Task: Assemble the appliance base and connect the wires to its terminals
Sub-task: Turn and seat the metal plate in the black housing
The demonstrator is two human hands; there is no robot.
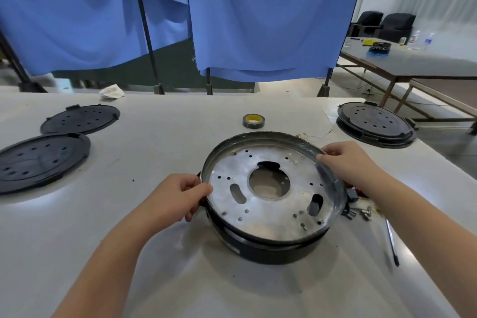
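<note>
A round silver metal pan (268, 204) with a big centre hole and several slots sits tilted on top of a black plastic base ring (273, 248) in the middle of the white table. My left hand (178, 195) grips the pan's left rim. My right hand (346, 162) holds its far right rim. Thin yellow wires (315, 135) lie on the table just behind the pan. Small dark connectors and metal parts (357, 208) lie to the right, partly hidden by my right forearm.
Two black perforated discs (80, 119) (41, 160) lie at the left, and another black base (374, 124) sits at the far right. A tape roll (253, 121) stands behind the pan. A screwdriver (392, 242) lies near the right edge. Blue curtains hang behind the table.
</note>
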